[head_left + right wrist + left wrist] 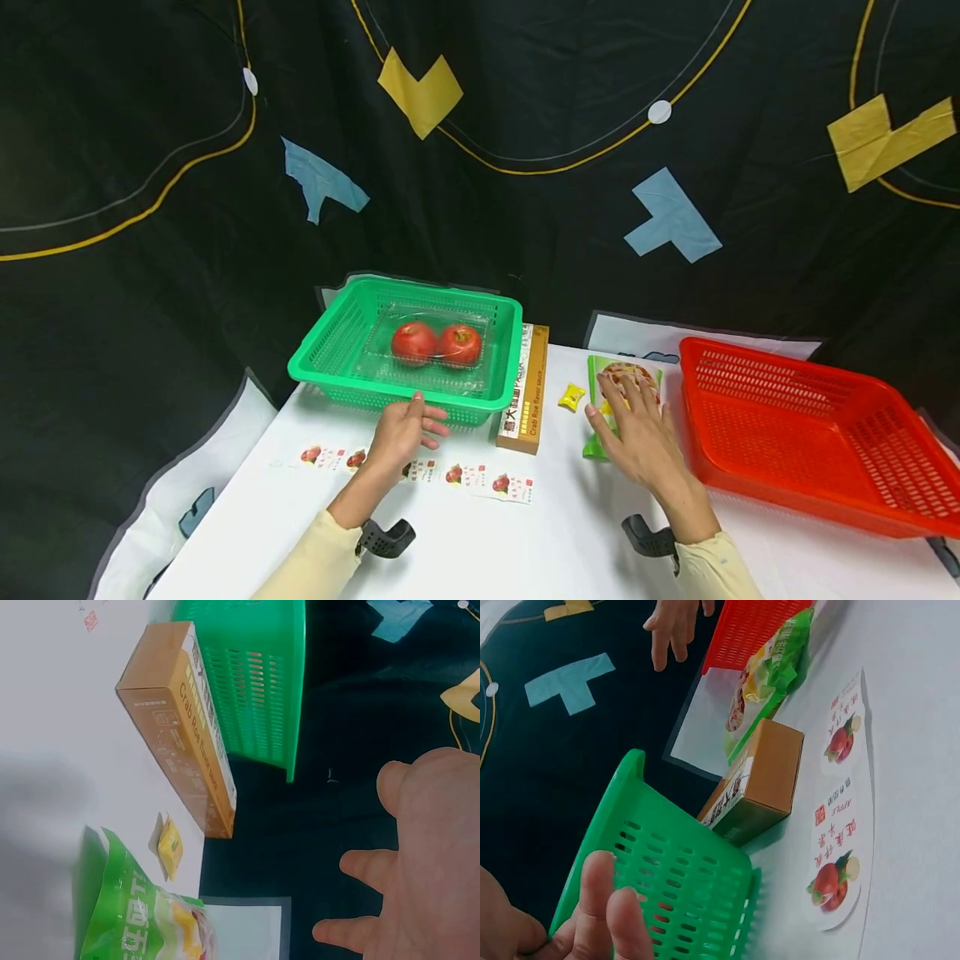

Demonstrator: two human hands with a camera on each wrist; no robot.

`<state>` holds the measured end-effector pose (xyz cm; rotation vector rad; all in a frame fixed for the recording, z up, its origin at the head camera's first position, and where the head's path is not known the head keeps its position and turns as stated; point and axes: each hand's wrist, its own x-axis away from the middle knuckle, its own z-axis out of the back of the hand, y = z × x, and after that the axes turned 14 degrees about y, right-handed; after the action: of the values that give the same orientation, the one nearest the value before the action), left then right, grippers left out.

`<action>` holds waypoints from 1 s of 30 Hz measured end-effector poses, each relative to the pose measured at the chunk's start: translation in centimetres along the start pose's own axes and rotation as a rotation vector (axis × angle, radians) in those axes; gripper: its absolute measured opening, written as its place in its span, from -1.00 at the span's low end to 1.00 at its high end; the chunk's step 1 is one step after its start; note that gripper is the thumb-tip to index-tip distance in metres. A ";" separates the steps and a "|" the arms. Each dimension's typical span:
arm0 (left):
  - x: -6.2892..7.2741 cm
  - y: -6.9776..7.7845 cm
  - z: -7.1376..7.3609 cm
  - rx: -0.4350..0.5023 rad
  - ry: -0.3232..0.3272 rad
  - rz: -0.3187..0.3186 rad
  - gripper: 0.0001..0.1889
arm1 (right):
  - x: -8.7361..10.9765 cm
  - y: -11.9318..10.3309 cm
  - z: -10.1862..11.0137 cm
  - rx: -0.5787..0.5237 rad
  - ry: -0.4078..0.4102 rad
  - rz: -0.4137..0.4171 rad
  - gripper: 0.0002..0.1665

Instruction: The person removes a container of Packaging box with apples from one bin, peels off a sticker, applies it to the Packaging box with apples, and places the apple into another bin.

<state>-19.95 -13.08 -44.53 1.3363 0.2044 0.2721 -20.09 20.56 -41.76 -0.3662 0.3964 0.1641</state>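
My left hand is at the front rim of the green basket, fingers loosely extended and overlapping its side. Inside that basket lies a clear plastic box with two red apples. In the left wrist view, fingers show in front of the slotted basket wall. My right hand hovers with spread fingers over a green food bag, partly covering it in the head view. The right wrist view shows its fingers apart, holding nothing. A small yellow packet lies left of the bag.
A brown and white pasta box stands against the green basket's right side. At the right is a red basket. Printed apple labels lie in a row along the white table. A dark curtain hangs behind.
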 end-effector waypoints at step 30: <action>-0.9 -0.6 0.6 -0.004 -0.016 0.037 -0.46 | -2.7 -3.2 -1.4 -0.063 0.023 0.079 -0.24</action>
<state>-20.61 -14.03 -45.00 1.3392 0.1664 0.2926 -22.31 16.88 -40.82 -0.4156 0.4294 0.2497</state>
